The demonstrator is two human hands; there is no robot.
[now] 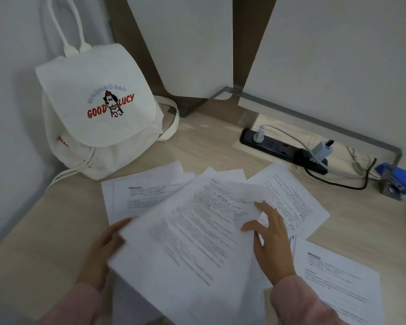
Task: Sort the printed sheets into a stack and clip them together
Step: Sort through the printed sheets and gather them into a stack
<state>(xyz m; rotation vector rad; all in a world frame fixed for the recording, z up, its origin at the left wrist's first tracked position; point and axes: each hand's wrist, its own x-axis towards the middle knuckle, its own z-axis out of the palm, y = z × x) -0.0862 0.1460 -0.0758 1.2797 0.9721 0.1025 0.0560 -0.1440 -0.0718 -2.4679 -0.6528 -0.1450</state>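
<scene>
Sheets (188, 231) in front of the backpack (99, 109) lie fanned for gathering, right hand (272, 240) spread flat steadying them, left hand (101, 252) under their edge, grip hidden.

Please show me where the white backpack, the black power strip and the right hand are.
white backpack (99, 130), head view, on the front flap.
black power strip (277, 147), head view, on its top face.
right hand (272, 240), head view, on its back.

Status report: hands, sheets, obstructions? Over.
Left hand holds lifted sheets at left edge; right hand on top, grip unclear. Other sheets loose on desk. No clip seen; nothing blocking.
</scene>
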